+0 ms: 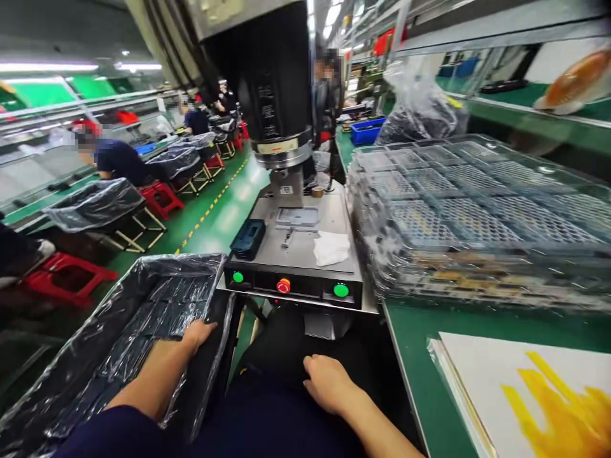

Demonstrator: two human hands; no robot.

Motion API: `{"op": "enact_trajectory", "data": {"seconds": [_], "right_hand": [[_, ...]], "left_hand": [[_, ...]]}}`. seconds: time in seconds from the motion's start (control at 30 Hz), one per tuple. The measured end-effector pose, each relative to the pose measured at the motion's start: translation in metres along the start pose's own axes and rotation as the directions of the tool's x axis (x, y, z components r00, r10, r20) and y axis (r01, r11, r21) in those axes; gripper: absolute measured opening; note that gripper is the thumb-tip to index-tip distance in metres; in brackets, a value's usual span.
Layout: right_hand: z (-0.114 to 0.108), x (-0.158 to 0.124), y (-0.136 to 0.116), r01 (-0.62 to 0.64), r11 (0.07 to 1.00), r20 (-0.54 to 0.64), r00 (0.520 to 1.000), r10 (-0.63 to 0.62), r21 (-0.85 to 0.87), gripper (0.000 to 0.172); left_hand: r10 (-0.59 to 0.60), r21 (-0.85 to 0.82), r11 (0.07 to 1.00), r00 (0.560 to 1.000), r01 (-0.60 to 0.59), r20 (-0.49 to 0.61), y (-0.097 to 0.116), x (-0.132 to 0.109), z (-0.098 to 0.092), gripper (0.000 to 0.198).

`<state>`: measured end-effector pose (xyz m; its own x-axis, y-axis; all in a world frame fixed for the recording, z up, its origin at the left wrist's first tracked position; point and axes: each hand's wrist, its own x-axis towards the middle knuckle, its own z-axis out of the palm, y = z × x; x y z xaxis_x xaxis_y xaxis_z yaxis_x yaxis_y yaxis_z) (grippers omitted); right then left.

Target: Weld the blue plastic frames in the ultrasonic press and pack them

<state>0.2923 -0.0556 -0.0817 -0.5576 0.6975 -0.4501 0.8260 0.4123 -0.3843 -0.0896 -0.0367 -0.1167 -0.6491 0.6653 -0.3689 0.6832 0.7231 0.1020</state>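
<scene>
Could pinch fingers under the press [277,89] if cycled with a hand on the plate [267,261]; could topple the tray stack [477,248], right, if bumped, given uneven edges; could scuff parts in the lined bin [102,337], near left, by dragging one past another; could knock the case [248,239] off the plate's left edge with a careless reach. Containers: tray stack, gridded cells on top, yellowish contents lower, blurred; bin, dark parts [167,305] in rows amid shiny film; far blue tub [365,135], contents unclear. Left hand [196,335] at bin's right side, cannot tell if gripping; right hand [328,381] over lap, loosely curled, palm hidden, cannot tell either.
</scene>
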Motion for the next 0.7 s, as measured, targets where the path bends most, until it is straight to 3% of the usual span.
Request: {"op": "enact_trajectory", "data": {"seconds": [0.13,0.3,0.37,0.43,0.5,0.57,0.7], "right_hand": [[0.006,0.003,-0.001,-0.047,0.998,0.035,0.998,0.049,-0.036,0.023],[0.01,0.009,0.008,-0.157,0.983,0.028,0.987,0.16,-0.092,0.024],[0.012,0.01,0.01,-0.192,0.975,0.052,0.979,0.198,-0.112,0.025],[0.016,0.012,0.009,-0.188,0.975,0.06,0.979,0.196,-0.118,0.025],[0.018,0.013,0.007,-0.161,0.981,0.033,0.986,0.165,-0.104,0.024],[0.02,0.015,0.004,-0.132,0.988,0.001,0.991,0.132,-0.084,0.025],[0.021,0.013,0.004,-0.026,0.996,0.001,1.0,0.026,-0.086,0.027]], "left_hand": [[0.004,-0.095,0.995,1.0,-0.002,0.021,-0.007,0.021,0.016,0.042],[0.024,-0.201,0.979,0.999,-0.03,-0.031,-0.015,0.019,0.028,0.053],[0.02,-0.217,0.975,0.995,-0.04,-0.096,-0.016,0.017,0.025,0.061],[0.054,-0.234,0.965,0.965,-0.116,-0.255,-0.01,0.017,0.013,0.068],[0.161,-0.248,0.92,0.868,-0.305,-0.469,0.006,0.017,-0.009,0.066],[0.292,-0.227,0.818,0.721,-0.529,-0.628,0.033,0.015,-0.039,0.062],[0.497,-0.135,0.642,0.544,-0.755,-0.677,0.112,0.003,-0.106,0.063]]}}
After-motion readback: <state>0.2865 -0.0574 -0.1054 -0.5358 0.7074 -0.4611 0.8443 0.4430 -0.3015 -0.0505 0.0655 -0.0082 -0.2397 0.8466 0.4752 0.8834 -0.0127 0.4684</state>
